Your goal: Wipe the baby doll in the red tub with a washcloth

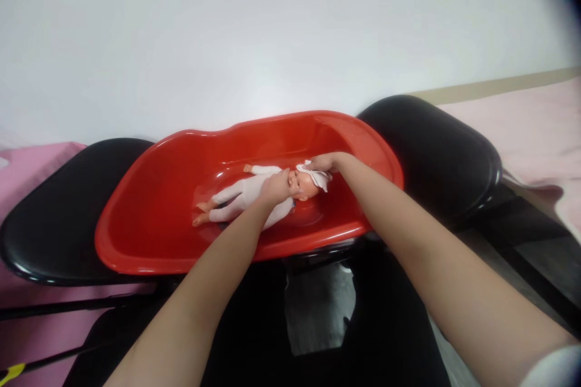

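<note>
Wiping, apparently: right hand (323, 162) is pinching white cloth (322, 180) to head (308, 187) of baby doll (250, 190) in red bathtub (136, 217), left hand (275, 187) is lying across its chest, grip unclear; next move's probably needing steady head support.

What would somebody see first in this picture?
Probably the big red tub in the middle, with a black seat at each side. In it lies a doll in pale clothes, head toward the right. The right hand holds a white cloth at the doll's head, and the left hand is by its chin.
</note>
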